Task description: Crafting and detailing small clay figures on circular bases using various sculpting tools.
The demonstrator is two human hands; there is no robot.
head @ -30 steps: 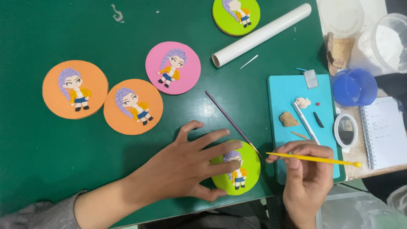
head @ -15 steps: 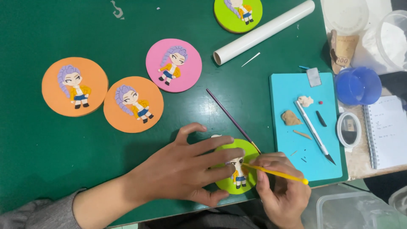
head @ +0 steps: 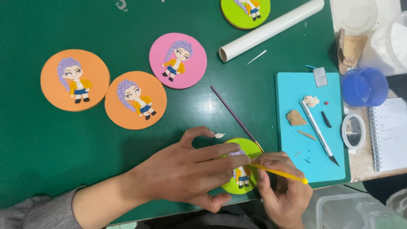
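My left hand (head: 186, 169) lies flat, fingers spread, pinning the green disc (head: 248, 169) at the mat's near edge — my right hand (head: 282, 186) pinches a yellow tool (head: 282, 174), tip on the figure.

This looks like a hobby craft workspace. A green worktop (head: 85, 169) carries round coloured discs (head: 178, 60) bearing clay figures, with a white roller (head: 271, 29) at upper centre. At right lie a blue cutting mat (head: 309, 123) with clay lumps (head: 295, 118) and a craft knife (head: 318, 131).

I count two round orange figure discs (head: 75, 79), two lime-green ones (head: 245, 12), one pink (head: 178, 60), and two thin brushes (head: 234, 114).
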